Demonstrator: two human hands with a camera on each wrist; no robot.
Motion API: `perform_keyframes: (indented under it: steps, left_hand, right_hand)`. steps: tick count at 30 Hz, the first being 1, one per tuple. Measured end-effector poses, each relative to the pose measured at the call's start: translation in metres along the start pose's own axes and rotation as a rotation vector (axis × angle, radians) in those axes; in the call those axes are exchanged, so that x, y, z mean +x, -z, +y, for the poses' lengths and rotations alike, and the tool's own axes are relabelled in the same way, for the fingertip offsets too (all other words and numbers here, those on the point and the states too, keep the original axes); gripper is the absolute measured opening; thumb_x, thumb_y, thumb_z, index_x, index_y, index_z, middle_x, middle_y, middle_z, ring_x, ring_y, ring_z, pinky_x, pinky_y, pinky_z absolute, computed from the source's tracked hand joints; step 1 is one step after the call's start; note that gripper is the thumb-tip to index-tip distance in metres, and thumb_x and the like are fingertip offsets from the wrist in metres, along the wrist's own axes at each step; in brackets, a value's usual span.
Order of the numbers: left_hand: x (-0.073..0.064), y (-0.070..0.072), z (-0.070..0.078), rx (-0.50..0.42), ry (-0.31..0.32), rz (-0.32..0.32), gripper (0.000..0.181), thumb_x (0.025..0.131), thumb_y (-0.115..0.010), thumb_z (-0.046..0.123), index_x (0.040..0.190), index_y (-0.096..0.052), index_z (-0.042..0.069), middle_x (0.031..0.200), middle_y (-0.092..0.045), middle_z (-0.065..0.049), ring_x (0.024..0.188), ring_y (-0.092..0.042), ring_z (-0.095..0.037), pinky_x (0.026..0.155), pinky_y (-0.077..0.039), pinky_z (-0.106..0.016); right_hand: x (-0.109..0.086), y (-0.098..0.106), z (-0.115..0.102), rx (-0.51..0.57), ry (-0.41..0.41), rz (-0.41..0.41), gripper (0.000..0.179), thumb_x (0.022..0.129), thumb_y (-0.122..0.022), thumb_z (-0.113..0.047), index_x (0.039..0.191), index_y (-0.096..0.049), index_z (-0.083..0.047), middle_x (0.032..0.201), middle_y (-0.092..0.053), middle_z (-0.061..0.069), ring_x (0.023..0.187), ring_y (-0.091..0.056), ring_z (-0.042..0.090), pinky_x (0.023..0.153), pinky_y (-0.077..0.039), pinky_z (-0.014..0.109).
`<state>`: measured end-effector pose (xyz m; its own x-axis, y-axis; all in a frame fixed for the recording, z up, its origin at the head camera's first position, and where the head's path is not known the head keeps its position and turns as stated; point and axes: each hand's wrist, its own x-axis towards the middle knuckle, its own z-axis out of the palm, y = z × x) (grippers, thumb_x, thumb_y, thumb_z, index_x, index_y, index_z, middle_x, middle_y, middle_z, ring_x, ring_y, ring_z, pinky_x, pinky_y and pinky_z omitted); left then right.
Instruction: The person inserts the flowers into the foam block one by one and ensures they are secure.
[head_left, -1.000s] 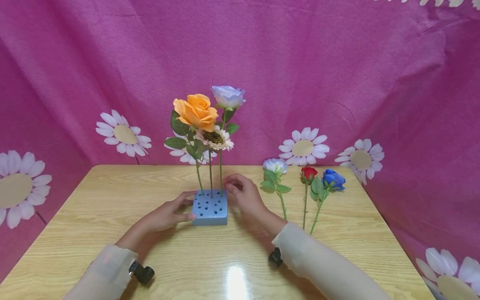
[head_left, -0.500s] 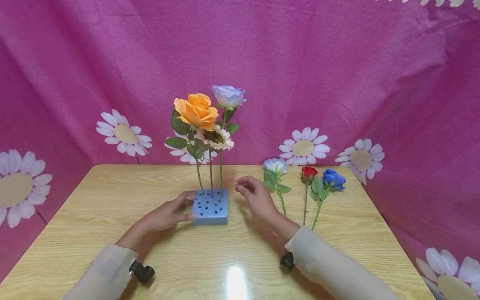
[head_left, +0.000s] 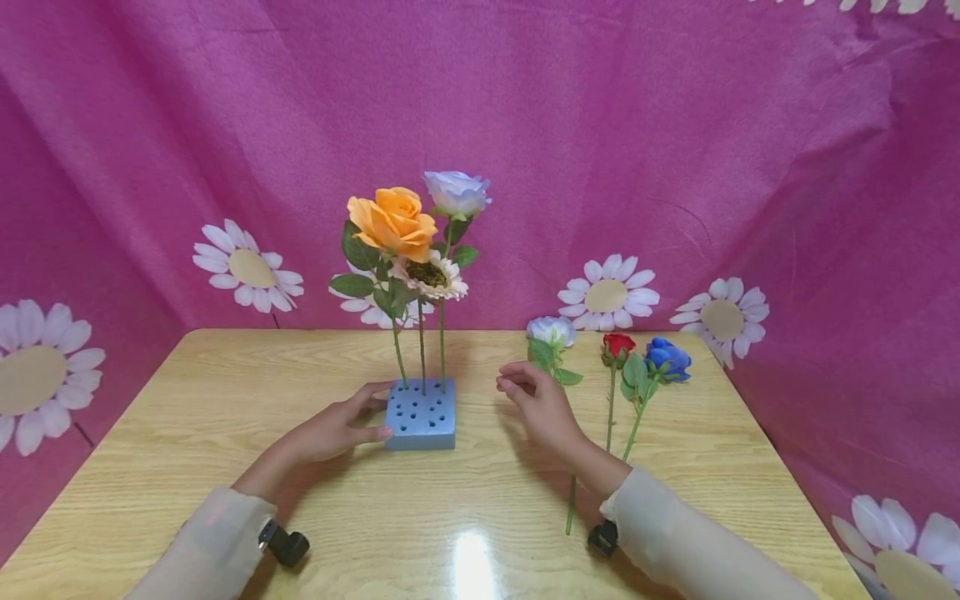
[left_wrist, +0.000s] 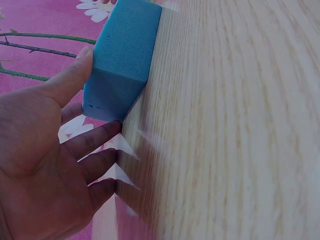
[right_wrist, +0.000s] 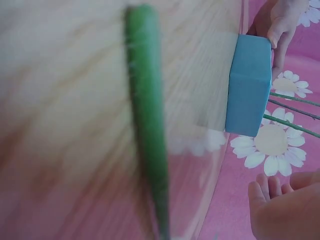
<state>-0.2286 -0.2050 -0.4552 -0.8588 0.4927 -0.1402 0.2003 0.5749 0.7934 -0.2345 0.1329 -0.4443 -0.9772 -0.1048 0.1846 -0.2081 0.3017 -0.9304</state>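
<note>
A blue foam block (head_left: 420, 442) with small holes in its top stands on the table. Upright in its back holes are an orange rose (head_left: 396, 223), a pale lilac rose (head_left: 456, 195) and a cream daisy-like flower with a dark centre (head_left: 429, 275). My left hand (head_left: 337, 429) holds the block's left end, thumb at the front corner and a finger reaching behind. To the right of the block, my right hand (head_left: 546, 410) is empty, its fingers loosely bent, overlapping the stem and leaves of a lying white-lilac rose (head_left: 552, 331). That stem (right_wrist: 150, 110) looms close in the right wrist view.
Farther right a red rose (head_left: 618, 345) and a blue rose (head_left: 667, 358) lie on the wooden table (head_left: 360, 517), stems toward me. A pink curtain (head_left: 570, 133) printed with white daisies hangs around the table's back and sides.
My right hand has moved away from the block's right side, rightward to the lying white-lilac rose. The left hand, the block and the flowers in it stay put.
</note>
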Motion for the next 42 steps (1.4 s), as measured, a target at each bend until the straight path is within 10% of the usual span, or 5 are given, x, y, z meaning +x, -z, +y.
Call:
perform_keyframes:
  steps: [42]
  left_hand:
    - [0.000,0.001,0.000,0.021,-0.024,0.002,0.075,0.102,-0.066,0.036,0.162,-0.025,0.018,0.152,-0.048,-0.026,0.141,-0.046,-0.046,0.114,-0.030,-0.069]
  right_hand:
    - [-0.058,0.067,0.025,-0.184,-0.202,0.049,0.047,0.097,-0.070,-0.005,0.137,-0.051,0.010,0.133,-0.060,0.030,0.124,-0.059,0.044,0.105,-0.051,0.050]
